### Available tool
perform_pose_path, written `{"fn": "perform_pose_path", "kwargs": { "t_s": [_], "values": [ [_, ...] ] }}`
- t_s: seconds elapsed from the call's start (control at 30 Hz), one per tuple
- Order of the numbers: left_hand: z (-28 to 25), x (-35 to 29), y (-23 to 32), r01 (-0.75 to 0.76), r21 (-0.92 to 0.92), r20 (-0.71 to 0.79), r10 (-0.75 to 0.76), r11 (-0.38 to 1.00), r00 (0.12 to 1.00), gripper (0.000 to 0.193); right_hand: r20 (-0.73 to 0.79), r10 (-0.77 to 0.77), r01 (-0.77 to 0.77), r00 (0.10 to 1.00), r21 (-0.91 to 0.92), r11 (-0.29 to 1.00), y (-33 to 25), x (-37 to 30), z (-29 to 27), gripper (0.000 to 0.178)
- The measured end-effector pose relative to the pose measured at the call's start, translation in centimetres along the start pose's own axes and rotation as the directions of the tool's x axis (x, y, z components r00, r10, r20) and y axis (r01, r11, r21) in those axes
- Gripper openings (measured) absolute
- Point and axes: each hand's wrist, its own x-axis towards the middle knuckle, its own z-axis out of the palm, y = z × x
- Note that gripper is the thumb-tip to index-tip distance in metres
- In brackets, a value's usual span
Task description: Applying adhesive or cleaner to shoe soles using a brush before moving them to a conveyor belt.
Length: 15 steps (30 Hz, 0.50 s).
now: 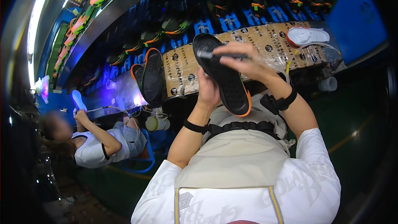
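A black shoe sole (230,85) with an orange edge at its heel is tilted in front of me, its studded side up. My left hand (208,89) grips it along its left side, the thumb against the edge. Over its front half, my right hand (253,62) holds a small brush (205,54) with a dark handle and a grey tip. Motion blurs the fingers and the brush, and whether the tip touches the sole is unclear. Two more black soles (152,79) with orange rims rest at the bench's left.
Printed brown cardboard (265,41) covers the bench. On its right lies a white shoe upper (309,36). Cups hang by the front edge, one grey (328,84) and one greenish (156,123). Shoes on blue holders line the back. A seated co-worker (103,143) is at left.
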Motion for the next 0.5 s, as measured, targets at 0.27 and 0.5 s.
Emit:
{"fn": "perform_pose_path", "kwargs": {
  "t_s": [0.27, 0.5],
  "values": [
    [-0.1, 0.8, 2.3, -0.009, -0.145, 0.019, 0.012, 0.989, 1.000, 0.073, 0.082, 0.017, 0.002, 0.997, -0.219, 0.976, -1.1, -1.2, 0.5, 0.026],
    [0.3, 2.2, 4.5, -0.229, -0.172, -0.078, 0.218, 0.958, 0.973, 0.078, 0.083, 0.012, 0.011, 0.996, -0.277, 0.961, -2.8, -2.0, 1.9, 0.022]
  ]
}}
